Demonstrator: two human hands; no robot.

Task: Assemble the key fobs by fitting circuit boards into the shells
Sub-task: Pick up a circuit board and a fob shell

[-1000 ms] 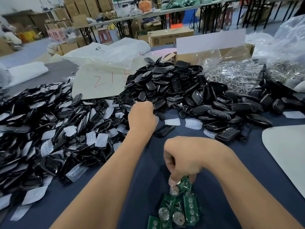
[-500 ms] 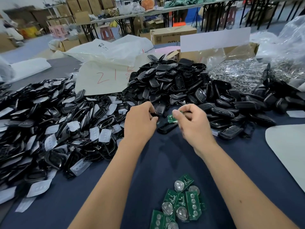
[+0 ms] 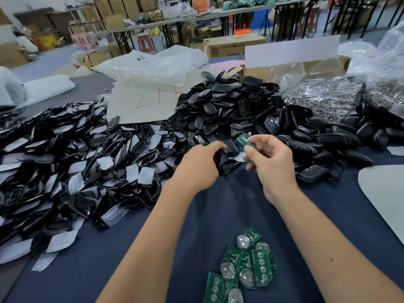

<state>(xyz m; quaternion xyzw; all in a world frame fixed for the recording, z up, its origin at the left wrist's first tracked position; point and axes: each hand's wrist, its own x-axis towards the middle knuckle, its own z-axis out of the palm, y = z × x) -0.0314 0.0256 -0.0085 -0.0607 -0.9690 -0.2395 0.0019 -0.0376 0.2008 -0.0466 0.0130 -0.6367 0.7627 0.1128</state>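
Boards (image 3: 244,267) nearest, loose and overlapping in a green heap on the blue cloth (image 3: 109,259), well short of both hands; coin cells on several, so probably light but with solder and contacts best left untouched. Beyond them, left hand (image 3: 200,165) curled round a black shell (image 3: 228,158), fingers wrapped over its near edge, shell lying low just ahead of the fingertips. Right hand (image 3: 270,160) beside it, pinching one circuit board (image 3: 243,139) between thumb and forefinger, board sticking out past the fingertips toward the left, above the shell and not yet seated. Likely thin, stiff, easily scratched: best held by the bare edges, as now. Glossy shell, probably slippery and hard, so a grip round the sides seems wise. Farther off, heaped shells (image 3: 229,106) past the fingertips; bezels with white pads (image 3: 65,162) off to the left.
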